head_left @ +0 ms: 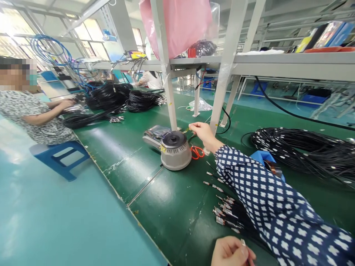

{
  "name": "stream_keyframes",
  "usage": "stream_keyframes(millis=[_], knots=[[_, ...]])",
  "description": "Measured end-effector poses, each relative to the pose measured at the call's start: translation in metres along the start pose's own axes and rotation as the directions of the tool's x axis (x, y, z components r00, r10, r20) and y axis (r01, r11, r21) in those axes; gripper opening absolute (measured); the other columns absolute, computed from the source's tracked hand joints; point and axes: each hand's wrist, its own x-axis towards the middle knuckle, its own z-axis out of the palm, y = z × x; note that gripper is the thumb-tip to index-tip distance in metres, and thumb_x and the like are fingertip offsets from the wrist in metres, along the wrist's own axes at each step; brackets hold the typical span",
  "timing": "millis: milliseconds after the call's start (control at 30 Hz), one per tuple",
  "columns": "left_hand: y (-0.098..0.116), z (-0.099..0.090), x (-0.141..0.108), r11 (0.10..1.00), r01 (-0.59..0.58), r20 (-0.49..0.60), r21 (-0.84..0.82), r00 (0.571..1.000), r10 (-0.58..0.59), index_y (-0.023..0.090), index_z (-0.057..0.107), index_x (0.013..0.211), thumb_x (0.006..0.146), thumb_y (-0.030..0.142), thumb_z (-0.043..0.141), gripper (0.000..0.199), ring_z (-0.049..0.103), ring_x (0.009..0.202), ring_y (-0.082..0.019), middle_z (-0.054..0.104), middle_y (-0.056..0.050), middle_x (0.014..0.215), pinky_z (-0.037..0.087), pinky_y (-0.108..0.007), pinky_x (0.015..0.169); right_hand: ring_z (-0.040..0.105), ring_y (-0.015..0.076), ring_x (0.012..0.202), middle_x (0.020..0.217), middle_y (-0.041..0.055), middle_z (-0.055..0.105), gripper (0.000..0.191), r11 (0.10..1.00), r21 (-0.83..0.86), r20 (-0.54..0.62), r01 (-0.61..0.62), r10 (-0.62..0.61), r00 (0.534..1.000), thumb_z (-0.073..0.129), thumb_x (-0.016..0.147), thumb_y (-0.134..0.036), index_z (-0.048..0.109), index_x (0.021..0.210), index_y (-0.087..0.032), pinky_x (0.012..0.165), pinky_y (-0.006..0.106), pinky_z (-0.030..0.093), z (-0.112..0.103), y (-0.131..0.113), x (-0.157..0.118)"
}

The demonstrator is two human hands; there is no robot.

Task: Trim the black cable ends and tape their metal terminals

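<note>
My right hand (204, 136), in a blue and white patterned sleeve, reaches to the round grey tape dispenser (176, 157). Its fingertips pinch a small yellowish strip of tape (186, 130) beside the dispenser's black top. At the bottom edge, my left hand (231, 253) is closed around a thin cable, whose pale tip (243, 242) shows by the thumb; most of that cable is hidden. Between the hands lies a bundle of black cables (233, 212) with silvery, labelled-looking ends, partly under my right forearm. Orange-handled scissors (197, 152) rest next to the dispenser.
Shelf legs (222, 77) rise from the green table (155, 199) behind the dispenser. To the right are a blue tape holder (262, 157) and a large cable coil (299, 151). A person (24, 107) handles things near more black coils (108, 96) at left, beside a blue stool (61, 157).
</note>
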Motion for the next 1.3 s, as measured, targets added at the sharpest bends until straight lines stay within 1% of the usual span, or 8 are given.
stream_keyframes(millis=[133, 233, 400, 600, 667, 900, 1067, 1300], knots=[[0.02, 0.003, -0.017, 0.988, 0.037, 0.107, 0.149, 0.993, -0.054, 0.011, 0.07, 0.078, 0.058, 0.063, 0.085, 0.058, 0.05, 0.029, -0.013, 0.065, -0.006, 0.051, 0.041, -0.023, 0.031, 0.052, 0.0097, 0.066, 0.087, 0.0045, 0.068, 0.029, 0.995, 0.063, 0.052, -0.071, 0.068, 0.996, 0.069, 0.081, -0.043, 0.069, 0.089, -0.016, 0.058, 0.024, 0.04, -0.048, 0.004, -0.058], [0.044, 0.01, -0.042, 0.97, -0.088, 0.202, 0.225, 0.979, 0.042, 0.01, 0.076, 0.078, 0.077, 0.067, 0.068, 0.057, 0.057, 0.042, -0.015, 0.067, -0.009, 0.056, 0.043, -0.023, 0.038, 0.048, 0.0089, 0.064, 0.081, 0.0021, 0.065, 0.034, 0.991, 0.054, 0.05, -0.119, 0.116, 0.992, 0.074, 0.073, -0.049, 0.068, 0.084, -0.018, 0.057, 0.024, 0.037, -0.099, 0.009, -0.116], [0.089, 0.021, -0.063, 0.738, -0.332, 0.437, 0.587, 0.898, 0.057, 0.016, 0.081, 0.078, 0.094, 0.063, 0.046, 0.062, 0.066, 0.086, -0.028, 0.076, -0.016, 0.07, 0.052, -0.035, 0.077, 0.047, 0.0099, 0.063, 0.077, 0.002, 0.064, 0.034, 0.978, -0.035, -0.029, -0.204, 0.203, 0.979, 0.077, 0.07, -0.049, 0.068, 0.079, -0.018, 0.058, 0.026, 0.037, -0.179, 0.014, -0.206], [0.117, 0.051, -0.043, 0.44, -0.103, 0.244, 0.892, 0.929, -0.277, 0.014, 0.075, 0.088, 0.091, 0.049, 0.059, 0.039, 0.057, 0.052, -0.016, 0.07, -0.006, 0.056, 0.042, -0.023, 0.053, 0.054, 0.0117, 0.068, 0.081, 0.0036, 0.069, 0.033, 0.969, -0.074, -0.092, -0.235, 0.228, 0.969, 0.077, 0.072, -0.046, 0.068, 0.082, -0.016, 0.066, 0.029, 0.043, -0.231, 0.034, -0.261], [0.116, 0.067, -0.03, 0.354, -0.129, 0.224, 0.926, 0.944, -0.243, 0.014, 0.073, 0.083, 0.088, 0.041, 0.064, 0.029, 0.057, 0.052, -0.015, 0.068, -0.004, 0.055, 0.043, -0.023, 0.054, 0.055, 0.0118, 0.068, 0.081, 0.0034, 0.069, 0.032, 0.971, -0.08, -0.095, -0.225, 0.218, 0.971, 0.076, 0.074, -0.045, 0.068, 0.083, -0.016, 0.067, 0.029, 0.044, -0.24, 0.041, -0.267], [0.1, 0.125, 0.022, 0.5, -0.325, 0.279, 0.803, 0.946, 0.167, 0.014, 0.07, 0.106, 0.077, 0.036, 0.076, 0.037, 0.062, 0.066, -0.012, 0.071, -0.006, 0.09, 0.051, -0.025, 0.064, 0.057, 0.0125, 0.069, 0.078, 0.0019, 0.068, 0.026, 0.983, -0.108, -0.017, -0.148, 0.147, 0.989, 0.074, 0.076, -0.041, 0.069, 0.081, -0.016, 0.068, 0.029, 0.046, -0.255, 0.055, -0.277], [0.088, 0.153, 0.043, 0.618, -0.23, 0.258, 0.751, 0.965, 0.046, 0.012, 0.073, 0.104, 0.072, 0.041, 0.082, 0.044, 0.065, 0.079, -0.016, 0.074, -0.009, 0.094, 0.049, -0.025, 0.066, 0.059, 0.0145, 0.073, 0.08, 0.0024, 0.069, 0.024, 0.989, -0.128, 0.046, -0.076, 0.082, 0.996, 0.072, 0.079, -0.041, 0.07, 0.081, -0.017, 0.071, 0.03, 0.049, -0.256, 0.058, -0.281], [0.068, 0.154, 0.052, 0.73, -0.108, 0.171, 0.675, 0.985, -0.013, 0.012, 0.074, 0.075, 0.057, 0.042, 0.091, 0.039, 0.064, 0.06, -0.014, 0.072, -0.006, 0.065, 0.049, -0.028, 0.066, 0.061, 0.0151, 0.073, 0.08, 0.0023, 0.069, 0.023, 0.992, -0.127, 0.056, -0.026, 0.034, 0.998, 0.071, 0.08, -0.04, 0.069, 0.081, -0.017, 0.072, 0.031, 0.051, -0.26, 0.072, -0.281]])
